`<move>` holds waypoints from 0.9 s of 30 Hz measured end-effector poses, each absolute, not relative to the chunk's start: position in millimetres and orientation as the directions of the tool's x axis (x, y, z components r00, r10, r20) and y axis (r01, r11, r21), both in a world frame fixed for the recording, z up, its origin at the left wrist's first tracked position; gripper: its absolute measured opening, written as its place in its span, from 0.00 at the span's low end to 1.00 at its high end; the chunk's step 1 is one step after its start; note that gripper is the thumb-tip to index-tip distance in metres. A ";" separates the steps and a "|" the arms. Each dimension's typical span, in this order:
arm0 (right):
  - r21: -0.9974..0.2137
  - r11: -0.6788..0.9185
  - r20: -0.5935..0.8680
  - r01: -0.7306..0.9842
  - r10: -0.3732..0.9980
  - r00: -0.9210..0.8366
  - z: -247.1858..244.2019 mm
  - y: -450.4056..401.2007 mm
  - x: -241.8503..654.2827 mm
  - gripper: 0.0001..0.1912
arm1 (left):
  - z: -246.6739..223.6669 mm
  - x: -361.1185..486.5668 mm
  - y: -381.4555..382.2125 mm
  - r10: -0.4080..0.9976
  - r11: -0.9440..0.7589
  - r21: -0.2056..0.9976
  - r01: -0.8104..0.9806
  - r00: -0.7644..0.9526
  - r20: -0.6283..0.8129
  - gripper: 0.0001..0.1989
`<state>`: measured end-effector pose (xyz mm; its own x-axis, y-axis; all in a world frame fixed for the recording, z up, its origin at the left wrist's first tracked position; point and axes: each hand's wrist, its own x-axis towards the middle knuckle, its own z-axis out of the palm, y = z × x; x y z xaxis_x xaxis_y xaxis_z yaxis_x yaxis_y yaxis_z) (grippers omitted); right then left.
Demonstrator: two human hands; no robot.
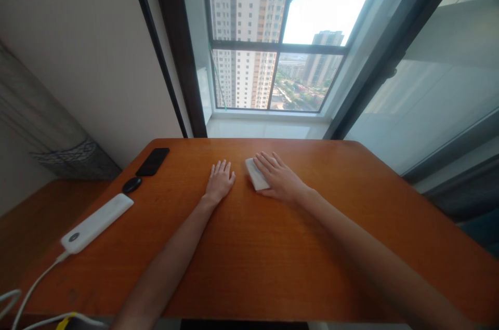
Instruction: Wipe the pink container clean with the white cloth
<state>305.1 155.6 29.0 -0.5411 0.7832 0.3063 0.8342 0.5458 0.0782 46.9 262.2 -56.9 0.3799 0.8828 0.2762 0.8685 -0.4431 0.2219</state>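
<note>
My right hand [283, 179] presses a folded white cloth [256, 174] against the wooden table [241, 252]. Its fingers stretch over the cloth's right side, and the thumb rests by the near edge; the part under the palm is hidden. To the left, my left hand [220, 180] lies palm down on the tabletop with its fingers spread, holding nothing. A small gap separates it from the cloth.
Along the table's left edge lie a black phone [153, 161], a dark oval object [132, 185] and a white power strip [97, 223] with a white cable [37, 283]. Beyond the far edge is a window [273, 49]. A curtain [50, 117] hangs at left.
</note>
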 end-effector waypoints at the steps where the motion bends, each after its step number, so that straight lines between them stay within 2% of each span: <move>1: 0.074 0.553 0.294 0.830 0.783 -0.548 24.5 157.5 303.8 0.52 | -56.3 47.1 261.9 0.884 -0.443 0.222 0.869 0.380 0.273 0.28; 3: 0.057 0.548 0.301 0.835 0.788 -0.537 10.5 159.2 300.7 0.46 | -55.6 47.4 261.5 0.885 -0.441 0.224 0.869 0.381 0.268 0.28; 8: -0.002 0.476 0.463 0.879 0.780 -0.421 -20.7 157.8 294.2 0.27 | -56.6 47.7 261.9 0.888 -0.437 0.233 0.869 0.376 0.263 0.28; 12: -0.016 0.416 0.462 0.909 0.809 -0.362 -23.5 158.4 288.7 0.12 | -58.3 46.9 263.5 0.886 -0.442 0.248 0.862 0.378 0.267 0.28; 18: -0.001 0.368 0.380 0.930 0.860 -0.340 -14.3 155.6 280.4 0.08 | -51.5 45.0 261.9 0.852 -0.507 0.292 0.811 0.419 0.314 0.26; 23: -0.032 0.355 0.361 0.934 0.876 -0.321 -15.7 149.2 275.2 0.09 | -36.4 56.2 237.5 0.721 -0.689 0.318 0.651 0.574 0.388 0.25; 27: -0.073 0.311 0.385 0.948 0.885 -0.261 -17.1 143.1 271.2 0.08 | -30.7 68.7 203.9 0.635 -0.772 0.402 0.491 0.597 0.490 0.26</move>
